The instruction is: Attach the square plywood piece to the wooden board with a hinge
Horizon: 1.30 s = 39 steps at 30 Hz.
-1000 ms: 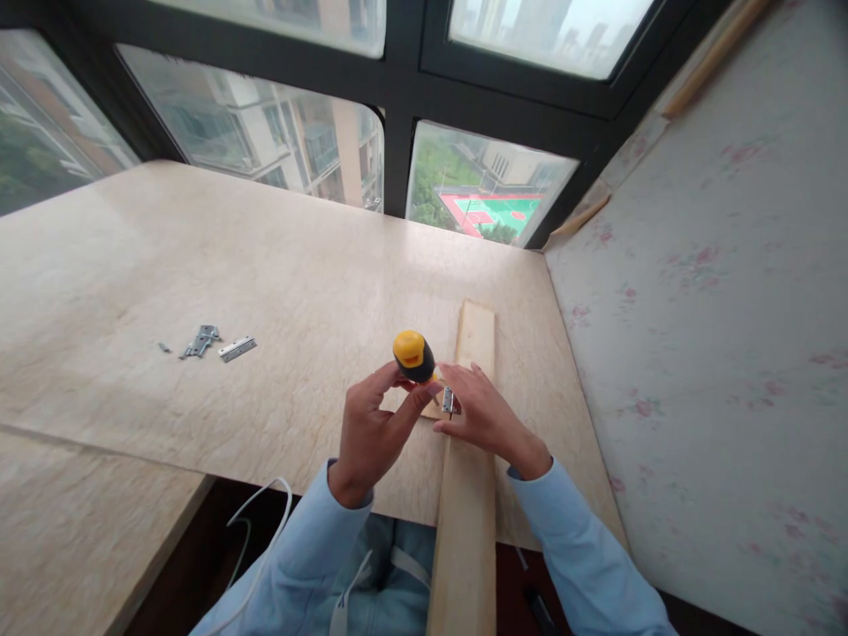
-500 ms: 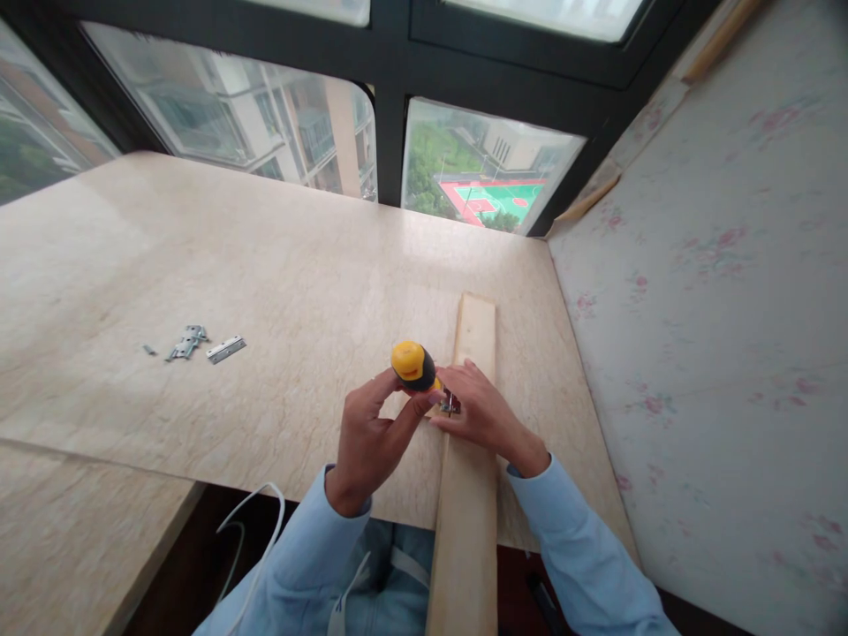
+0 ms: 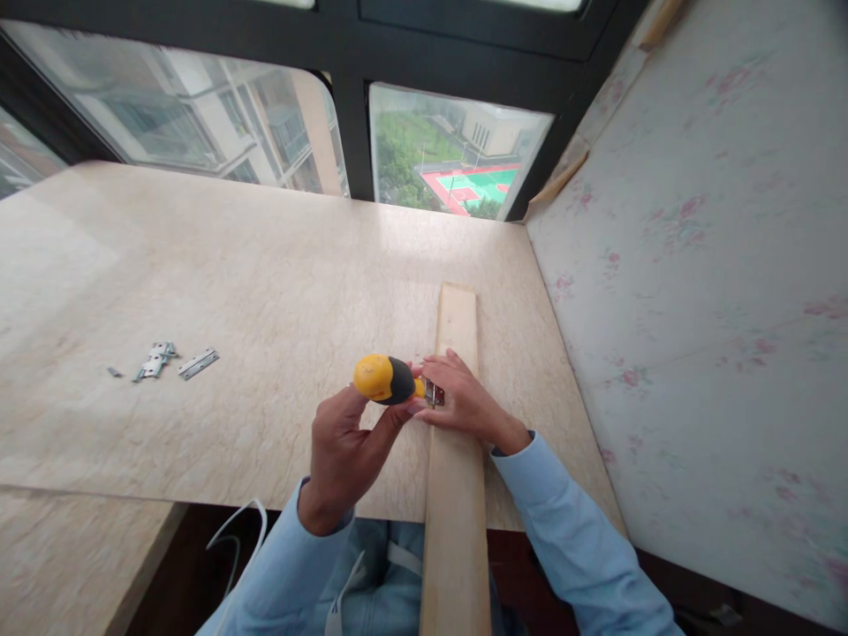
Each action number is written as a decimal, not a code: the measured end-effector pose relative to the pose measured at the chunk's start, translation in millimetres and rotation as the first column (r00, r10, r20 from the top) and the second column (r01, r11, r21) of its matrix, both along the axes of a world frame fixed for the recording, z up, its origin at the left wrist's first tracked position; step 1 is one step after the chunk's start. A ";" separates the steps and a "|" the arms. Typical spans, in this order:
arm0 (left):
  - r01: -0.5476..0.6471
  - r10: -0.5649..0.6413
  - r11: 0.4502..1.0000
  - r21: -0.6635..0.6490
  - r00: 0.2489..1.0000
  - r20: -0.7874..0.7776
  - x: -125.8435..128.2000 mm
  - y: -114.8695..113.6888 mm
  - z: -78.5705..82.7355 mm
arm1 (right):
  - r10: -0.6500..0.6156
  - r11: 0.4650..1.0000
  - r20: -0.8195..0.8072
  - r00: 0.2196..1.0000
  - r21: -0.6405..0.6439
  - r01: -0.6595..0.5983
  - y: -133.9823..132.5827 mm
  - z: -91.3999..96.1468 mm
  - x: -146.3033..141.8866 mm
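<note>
My left hand (image 3: pixel 351 455) grips a screwdriver (image 3: pixel 382 380) with a yellow and black handle, its fingers around the lower handle. The handle leans to the left, and its front end points at a small metal hinge (image 3: pixel 435 393) on a pale wooden board (image 3: pixel 456 495). My right hand (image 3: pixel 467 399) rests on the board, with thumb and fingers closed around the hinge's edges. The screwdriver's tip is too small to make out between the fingers.
Several loose hinges and screws (image 3: pixel 157 360) lie on the marbled tabletop (image 3: pixel 278 291) at the left, with a single hinge (image 3: pixel 198 363) beside them. A white cable (image 3: pixel 260 521) hangs at the front edge. A papered wall (image 3: pixel 695 309) bounds the right side.
The screwdriver's handle has tipped further to the left, away from upright. My right hand stays at the hinge. The whole view has shifted slightly.
</note>
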<state>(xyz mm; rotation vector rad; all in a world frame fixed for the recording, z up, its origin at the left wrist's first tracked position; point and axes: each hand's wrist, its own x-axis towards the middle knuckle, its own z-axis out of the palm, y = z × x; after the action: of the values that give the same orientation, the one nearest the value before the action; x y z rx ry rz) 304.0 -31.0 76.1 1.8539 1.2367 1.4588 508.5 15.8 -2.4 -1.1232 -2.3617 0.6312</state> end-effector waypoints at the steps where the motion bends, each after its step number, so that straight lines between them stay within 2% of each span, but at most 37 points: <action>1: 0.004 -0.004 1.000 0.013 1.000 -0.031 0.3 0.9 1.0 | -0.002 1.000 -0.008 1.000 0.001 0.002 0.1 0.1 0.1; 4: 0.001 0.002 0.999 0.045 0.997 -0.075 2.1 3.9 2.2 | -0.005 1.000 -0.016 1.000 0.001 0.005 0.1 -0.3 0.2; 12: 0.015 -0.015 1.000 -0.017 0.999 -0.032 6.9 4.1 -3.4 | -0.009 1.000 -0.032 0.999 0.010 0.009 0.2 -2.2 -0.2; 23: -0.005 0.005 1.000 -0.011 1.000 -0.013 6.6 4.9 -3.3 | -0.022 1.000 -0.012 1.000 0.013 0.022 -0.6 1.4 -1.4; 30: 0.001 0.000 1.000 0.024 0.998 -0.061 7.2 5.2 -1.0 | -0.024 1.000 -0.012 1.000 0.012 0.024 0.0 -0.3 -1.2; 35: 0.015 -0.015 1.000 -0.001 0.999 -0.030 8.1 3.8 -0.3 | -0.018 1.000 -0.016 1.000 0.018 0.019 -0.2 0.3 -1.4; 39: -0.001 0.002 1.000 0.016 0.997 -0.081 8.3 3.2 3.6 | -0.016 0.999 -0.026 1.000 0.030 0.016 -0.2 0.0 -1.3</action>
<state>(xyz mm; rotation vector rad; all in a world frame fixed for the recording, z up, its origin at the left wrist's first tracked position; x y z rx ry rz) 312.3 -27.7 79.7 1.9403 1.2679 1.4109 507.2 15.6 -2.4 -1.1133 -2.3306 0.5995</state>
